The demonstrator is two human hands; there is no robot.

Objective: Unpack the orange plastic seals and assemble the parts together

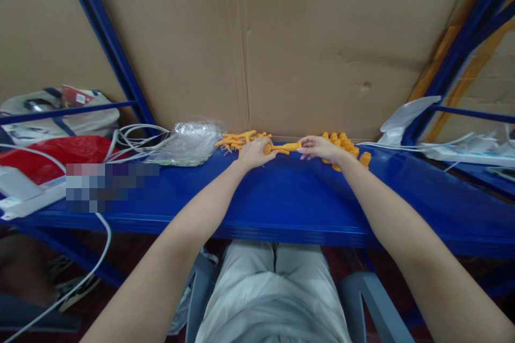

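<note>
My left hand is closed around one end of a slim orange plastic piece just above the blue tabletop. The fingers of my right hand pinch the blockier far end of that piece, so it lies level between the two hands. Behind and left of my left hand is a pile of similar orange branching pieces, with small metal chains showing among them. Past my right hand and wrist stand several short orange knobbed cylinders in rows, partly hidden by the wrist.
A clear plastic bag and white cables lie on the left of the blue table. A cardboard sheet stands along the back between blue posts. White plastic leans at the right post. A power strip lies far left.
</note>
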